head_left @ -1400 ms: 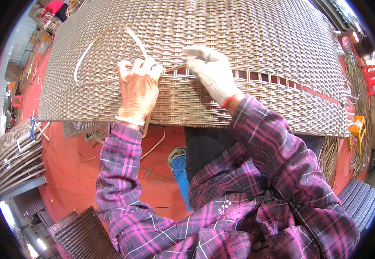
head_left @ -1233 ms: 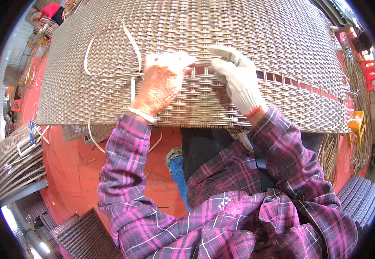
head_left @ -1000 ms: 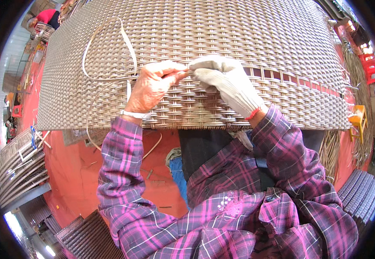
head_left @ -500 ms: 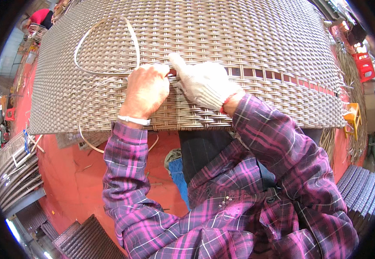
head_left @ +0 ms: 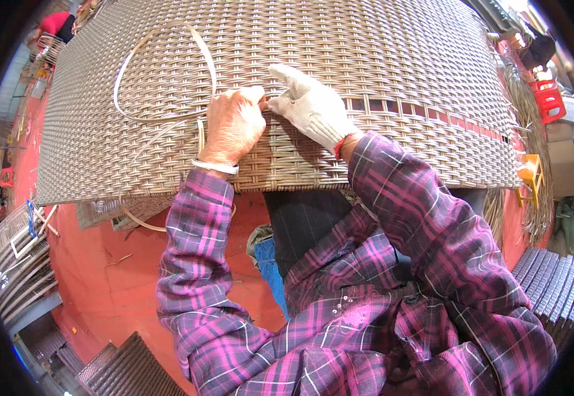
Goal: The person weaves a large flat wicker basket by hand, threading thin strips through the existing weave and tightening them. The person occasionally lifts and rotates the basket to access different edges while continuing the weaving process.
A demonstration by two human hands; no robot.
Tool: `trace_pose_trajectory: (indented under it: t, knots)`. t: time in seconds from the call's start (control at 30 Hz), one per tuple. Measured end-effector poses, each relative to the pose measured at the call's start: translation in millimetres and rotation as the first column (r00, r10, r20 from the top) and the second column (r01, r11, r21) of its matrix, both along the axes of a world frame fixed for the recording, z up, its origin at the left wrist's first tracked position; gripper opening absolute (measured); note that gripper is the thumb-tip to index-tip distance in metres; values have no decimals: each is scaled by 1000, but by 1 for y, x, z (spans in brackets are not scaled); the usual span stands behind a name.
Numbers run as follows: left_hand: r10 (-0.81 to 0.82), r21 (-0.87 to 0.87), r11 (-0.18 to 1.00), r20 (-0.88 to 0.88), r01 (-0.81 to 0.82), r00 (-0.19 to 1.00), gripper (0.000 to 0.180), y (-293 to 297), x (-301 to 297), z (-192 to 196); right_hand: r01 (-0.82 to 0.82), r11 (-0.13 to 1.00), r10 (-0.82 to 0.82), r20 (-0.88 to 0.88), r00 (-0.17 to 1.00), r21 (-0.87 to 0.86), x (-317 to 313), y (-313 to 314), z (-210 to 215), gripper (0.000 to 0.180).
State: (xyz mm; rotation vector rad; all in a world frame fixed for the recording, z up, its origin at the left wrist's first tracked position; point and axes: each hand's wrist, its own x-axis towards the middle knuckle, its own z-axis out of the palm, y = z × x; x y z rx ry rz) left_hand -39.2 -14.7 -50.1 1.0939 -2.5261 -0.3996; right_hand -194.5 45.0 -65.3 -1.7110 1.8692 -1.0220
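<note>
A person in a plaid shirt (head_left: 359,323) is working w/ 2 hands at a lg. woven panel (head_left: 366,46), which is filling the upper middle of the view. The bare L hand (head_left: 234,127), w/ a white band (head_left: 214,167) circling its wrist, is lying on the panel L of its center, fingers curling down; its fingertips aren't showing, so can't tell if its grip is closing on anything. The R hand (head_left: 313,111), wearing a white glove, is reaching over the panel to just beside the L fingertips, thumb standing off from the other fingers, grip looking wide. A pale strip (head_left: 207,53) is looping over the panel's L part & running to the L hand. Right of the glove, an open slot (head_left: 426,113) is crossing the panel toward its R edge, short strands bridging it. Beyond that edge, a red stool (head_left: 548,100), a yellow stool (head_left: 531,178) & bundled strands (head_left: 537,145) are standing or lying. Past the panel's upper L corner, 1 co-worker (head_left: 57,24) is leaning over.
</note>
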Motion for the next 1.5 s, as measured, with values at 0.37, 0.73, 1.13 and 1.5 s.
trace_pose_trajectory:
  t: [0.37,0.73,1.13,1.5]
  knots:
    - [32,-406,909,-147,-90,989,16,27,-15,8,103,986,21,716,698,-129,-12,10,7,33]
    - [10,550,768,-522,328,853,20,32,-55,26,62,997,5,801,599,-53,-72,72,33,39]
    - [-35,-162,985,117,54,993,9,34,-39,16,-92,966,177,-356,918,243,-35,30,37,66]
    - [111,129,988,-255,-80,961,8,24,-38,-12,18,985,-70,299,952,173,-50,12,-1,54]
